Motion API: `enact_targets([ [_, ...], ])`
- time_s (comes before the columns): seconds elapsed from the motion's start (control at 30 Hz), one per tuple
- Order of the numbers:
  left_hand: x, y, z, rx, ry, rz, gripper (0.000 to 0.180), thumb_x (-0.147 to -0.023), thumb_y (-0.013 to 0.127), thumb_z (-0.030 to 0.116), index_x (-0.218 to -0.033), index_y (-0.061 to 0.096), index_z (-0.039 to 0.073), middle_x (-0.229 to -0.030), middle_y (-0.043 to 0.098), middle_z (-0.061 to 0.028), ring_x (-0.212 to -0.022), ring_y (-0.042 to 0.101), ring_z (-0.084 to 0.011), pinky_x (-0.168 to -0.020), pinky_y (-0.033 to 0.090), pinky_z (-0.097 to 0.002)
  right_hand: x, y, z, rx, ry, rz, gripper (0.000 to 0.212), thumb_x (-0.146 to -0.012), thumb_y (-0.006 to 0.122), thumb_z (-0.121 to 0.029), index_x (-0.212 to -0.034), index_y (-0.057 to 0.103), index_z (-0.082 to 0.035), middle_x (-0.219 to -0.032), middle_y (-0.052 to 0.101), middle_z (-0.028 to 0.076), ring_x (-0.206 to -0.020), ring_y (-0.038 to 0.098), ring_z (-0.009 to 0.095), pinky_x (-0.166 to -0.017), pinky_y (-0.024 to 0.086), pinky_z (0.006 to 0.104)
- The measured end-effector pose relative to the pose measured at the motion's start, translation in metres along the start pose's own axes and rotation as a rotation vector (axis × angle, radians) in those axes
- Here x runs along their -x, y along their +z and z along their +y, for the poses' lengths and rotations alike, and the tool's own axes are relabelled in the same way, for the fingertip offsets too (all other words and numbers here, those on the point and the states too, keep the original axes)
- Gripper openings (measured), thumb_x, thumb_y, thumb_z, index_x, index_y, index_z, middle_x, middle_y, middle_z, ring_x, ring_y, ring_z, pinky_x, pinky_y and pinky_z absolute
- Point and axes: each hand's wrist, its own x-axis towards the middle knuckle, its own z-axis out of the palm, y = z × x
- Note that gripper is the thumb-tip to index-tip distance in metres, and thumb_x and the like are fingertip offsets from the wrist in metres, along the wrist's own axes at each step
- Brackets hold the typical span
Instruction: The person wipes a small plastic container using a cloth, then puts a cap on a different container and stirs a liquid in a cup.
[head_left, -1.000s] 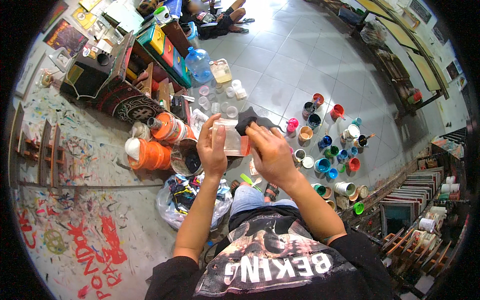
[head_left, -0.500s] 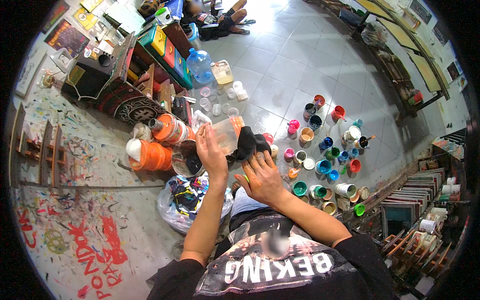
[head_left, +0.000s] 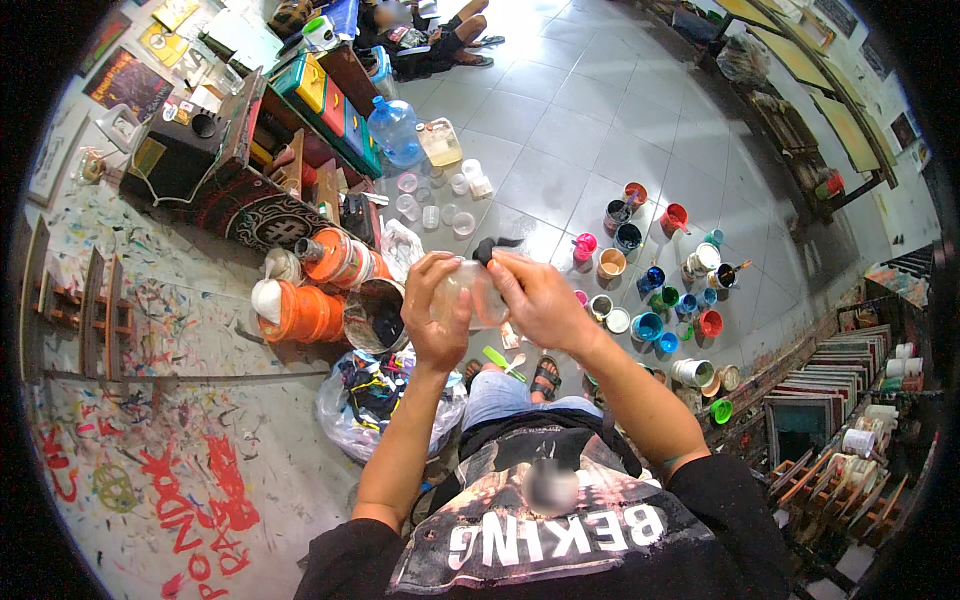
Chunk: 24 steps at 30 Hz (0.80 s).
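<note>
In front of my body, my left hand (head_left: 440, 318) is wrapped round a clear plastic container (head_left: 482, 300). My right hand (head_left: 540, 300) pinches a black cloth (head_left: 488, 247) at the far side of the container, its thumb on top. Part of the cloth is hidden behind the right hand and the container. Below, a light-green flat thing (head_left: 497, 358) and a pale spoon-shaped thing (head_left: 516, 361) lie between my sandalled feet.
Several paint pots (head_left: 648, 327) cover the floor to the right. At the left stand orange buckets (head_left: 300, 312), a dark-stained bucket (head_left: 378, 318) and a plastic bag of rags (head_left: 375, 400). Clear cups (head_left: 463, 222) and a blue water bottle (head_left: 396, 132) are farther off. Another person (head_left: 430, 45) sits at the back.
The container has turned and come slightly nearer to me. My right hand has shifted up against it, with less of the black cloth showing. My feet have come into view below my hands.
</note>
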Motion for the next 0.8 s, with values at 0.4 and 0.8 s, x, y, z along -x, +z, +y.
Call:
enact_targets([
  [0.4,-0.005,-0.006,-0.013,0.025,-0.136,-0.059,0.031,-0.086,0.064,0.018,-0.111,0.066,-0.001,-0.109,0.066,-0.0168,-0.104,0.063,-0.0301,-0.094,0.048,-0.0379,0.01,0.003,-0.016,-0.08,0.2,0.017,0.039,-0.105,0.043,-0.026,-0.099,0.061,0.007,-0.101,0.064,0.031,-0.093,0.064,0.039,-0.081,0.047,0.0464],
  [0.8,0.012,0.024,-0.033,0.429,-0.854,0.43,0.036,-0.105,0.042,0.029,-0.122,0.056,0.002,-0.114,0.06,-0.0104,-0.099,0.059,-0.0203,-0.093,0.045,-0.0335,0.037,0.053,-0.002,0.598,-0.36,0.132,0.053,-0.091,0.064,-0.024,-0.124,0.054,0.016,-0.145,0.038,0.04,-0.145,0.02,0.053,-0.117,0.026,0.052],
])
